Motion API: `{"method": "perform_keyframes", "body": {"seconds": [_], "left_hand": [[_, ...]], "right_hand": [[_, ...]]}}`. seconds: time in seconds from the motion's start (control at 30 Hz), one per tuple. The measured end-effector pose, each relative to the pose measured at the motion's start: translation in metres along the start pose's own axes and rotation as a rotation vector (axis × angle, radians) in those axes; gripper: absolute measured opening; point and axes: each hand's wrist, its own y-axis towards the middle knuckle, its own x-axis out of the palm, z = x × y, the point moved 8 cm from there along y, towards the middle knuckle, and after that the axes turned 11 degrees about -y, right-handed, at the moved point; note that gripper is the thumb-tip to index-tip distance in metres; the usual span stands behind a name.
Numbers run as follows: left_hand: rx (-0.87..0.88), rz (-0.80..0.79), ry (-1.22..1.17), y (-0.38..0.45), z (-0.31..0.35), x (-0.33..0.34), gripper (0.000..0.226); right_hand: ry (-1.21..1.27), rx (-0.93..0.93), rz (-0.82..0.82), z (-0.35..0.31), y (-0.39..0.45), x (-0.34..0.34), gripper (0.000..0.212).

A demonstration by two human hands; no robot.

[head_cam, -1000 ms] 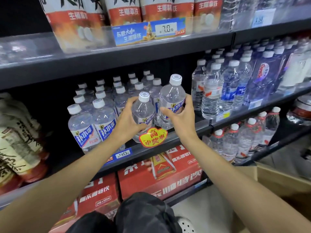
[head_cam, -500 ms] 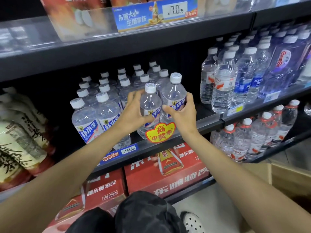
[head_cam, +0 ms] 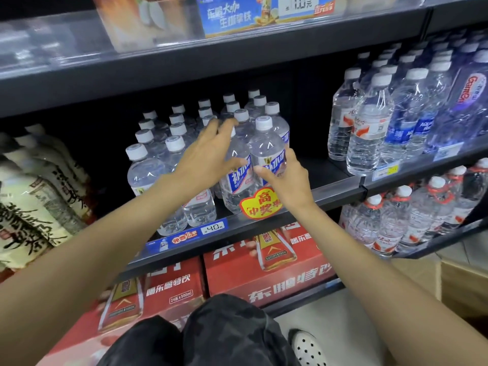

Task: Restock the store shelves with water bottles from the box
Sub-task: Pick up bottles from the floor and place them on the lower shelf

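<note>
On mid shelf [head_cam: 335, 192]: L hand [head_cam: 208, 157] spread, R hand [head_cam: 286, 178] loose by bottles [head_cam: 268, 154]; tag "4.0" [head_cam: 214, 228].

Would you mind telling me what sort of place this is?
Most likely a shop's drinks aisle: dark metal shelves hold rows of clear white-capped water bottles, with a blue price strip on the edge.

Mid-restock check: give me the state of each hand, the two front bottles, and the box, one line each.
Left hand: open, fingers spread over the left front bottle.
Right hand: open, fingertips touching the right front bottle.
Left front bottle: upright on shelf, capped.
Right front bottle: upright on shelf, capped.
Cardboard box: open, on the floor at right; contents not visible.
</note>
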Motion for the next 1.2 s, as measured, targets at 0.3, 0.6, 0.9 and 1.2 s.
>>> {"method": "perform_keyframes", "body": {"seconds": [0.3,0.6,0.9,1.2], "left_hand": [[0.087,-0.135,0.313,0.004,0.008,-0.010,0.078],[0.083,-0.122,0.356,-0.005,-0.008,-0.020,0.081],[0.091,-0.146,0.365,-0.012,-0.014,-0.026,0.087],[0.168,-0.019,0.315,-0.065,-0.014,-0.063,0.063]], "right_hand": [[-0.333,-0.018,-0.001,-0.012,-0.001,-0.004,0.065],[-0.402,-0.034,0.007,-0.023,-0.001,0.012,0.078],[-0.524,-0.026,-0.269,-0.025,-0.009,0.010,0.055],[-1.078,-0.178,-0.134,-0.063,-0.044,-0.009,0.044]]}}
